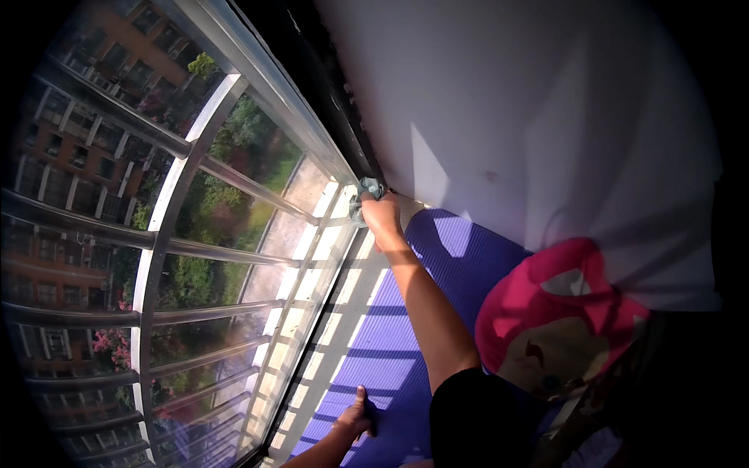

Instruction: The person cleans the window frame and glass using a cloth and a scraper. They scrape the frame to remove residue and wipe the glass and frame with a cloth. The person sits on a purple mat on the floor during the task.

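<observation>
From the head view, your right hand (pixel 380 212) is stretched far forward, its fingers closed around a small grey-green cloth (pixel 370 188) that it presses into the far corner where the window frame (pixel 312 156) meets the white wall (pixel 507 101). The cloth sits bunched at the top end of the sill (pixel 328 312), touching the dark frame edge. Your left hand (pixel 356 417) is planted low on the purple mat (pixel 390 327), fingers spread flat and gripping nothing, propping you up.

The risk, as I judge it, lies in the reach: your arm is near full extension, so pressure on the cloth is weak and it could slip from your grasp into the frame track. With weight carried on the left hand near the mat's edge, a slide of that hand would tip you toward the glass. The metal bars (pixel 226 179) stand outside the pane, so they give you nothing to catch.

The cloth is too crumpled to show a true long axis; the wad bulges toward the corner, in line with your forearm and the sill's run. A pink plush toy (pixel 558 320) lies to your right against the wall, well apart from the cloth.
</observation>
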`<state>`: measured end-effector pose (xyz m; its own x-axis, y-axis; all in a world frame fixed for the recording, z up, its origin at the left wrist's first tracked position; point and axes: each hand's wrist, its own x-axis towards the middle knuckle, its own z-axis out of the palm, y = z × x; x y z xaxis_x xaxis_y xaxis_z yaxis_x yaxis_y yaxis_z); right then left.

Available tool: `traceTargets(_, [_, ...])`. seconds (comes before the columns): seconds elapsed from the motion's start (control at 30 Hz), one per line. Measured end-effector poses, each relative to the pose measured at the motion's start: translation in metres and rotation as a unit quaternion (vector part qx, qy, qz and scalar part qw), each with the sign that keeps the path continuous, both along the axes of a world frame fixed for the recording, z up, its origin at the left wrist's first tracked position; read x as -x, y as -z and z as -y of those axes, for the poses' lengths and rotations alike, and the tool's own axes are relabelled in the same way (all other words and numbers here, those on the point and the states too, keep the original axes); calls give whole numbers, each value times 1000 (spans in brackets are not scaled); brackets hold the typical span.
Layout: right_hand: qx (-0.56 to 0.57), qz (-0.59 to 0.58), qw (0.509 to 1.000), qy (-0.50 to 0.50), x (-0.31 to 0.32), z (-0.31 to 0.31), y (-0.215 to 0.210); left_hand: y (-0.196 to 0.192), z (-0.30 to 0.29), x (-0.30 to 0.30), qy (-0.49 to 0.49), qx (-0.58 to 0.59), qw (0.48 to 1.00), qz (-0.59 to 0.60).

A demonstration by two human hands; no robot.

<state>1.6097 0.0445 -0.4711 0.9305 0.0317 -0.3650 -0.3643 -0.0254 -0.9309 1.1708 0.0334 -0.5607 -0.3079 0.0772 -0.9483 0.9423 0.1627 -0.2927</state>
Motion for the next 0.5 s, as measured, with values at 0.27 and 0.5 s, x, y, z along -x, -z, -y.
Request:
traceTargets(0.27, [-173,64,983,-11,68,-2,-27,-33,11,-36,-301,9,953,7])
traceTargets(0.5, [40,-42,998,20,16,1,87,-22,5,-24,-204,10,979,27])
